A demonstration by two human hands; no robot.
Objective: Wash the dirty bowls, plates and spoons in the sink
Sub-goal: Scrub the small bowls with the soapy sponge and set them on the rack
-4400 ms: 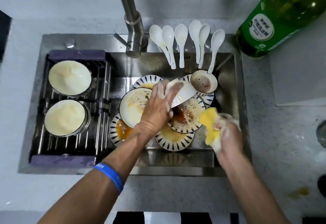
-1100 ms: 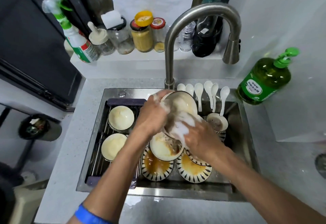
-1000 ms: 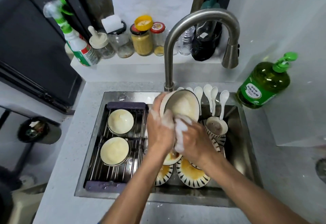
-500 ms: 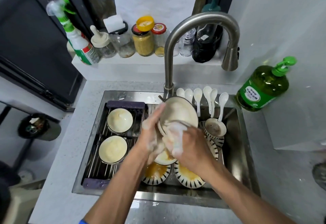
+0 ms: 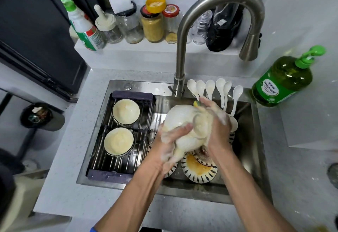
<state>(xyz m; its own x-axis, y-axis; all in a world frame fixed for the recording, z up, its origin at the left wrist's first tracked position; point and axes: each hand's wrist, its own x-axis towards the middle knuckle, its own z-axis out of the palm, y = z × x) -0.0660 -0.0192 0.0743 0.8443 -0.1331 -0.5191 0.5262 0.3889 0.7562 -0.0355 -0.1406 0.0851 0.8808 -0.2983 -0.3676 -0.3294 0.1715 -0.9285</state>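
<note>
Holding: we grip a soapy white bowl (image 5: 180,122) above the sink (image 5: 245,182), underside turned up toward the camera.
Left hand (image 5: 170,140): fingers curled round the near edge of the bowl, covered in suds.
Right hand (image 5: 214,122): fingers closed on a yellow sponge (image 5: 197,104), pressing it against the base of the bowl; only a corner of the sponge shows.
Dirty plates (image 5: 198,167): we see striped-rim plates with orange residue on the sink floor, directly under the bowl.
Small bowl (image 5: 233,123): behind our right hand, mostly hidden.
Spoons (image 5: 210,87): six white spoons leaning in a row on the back edge of the sink, right of the tap (image 5: 182,48).
Rack (image 5: 118,158): spans the left part of the sink; two foam-coated bowls (image 5: 126,111) sit in it, one behind the other.
Detergent bottle (image 5: 281,81): green, upright on the counter right of the sink.
</note>
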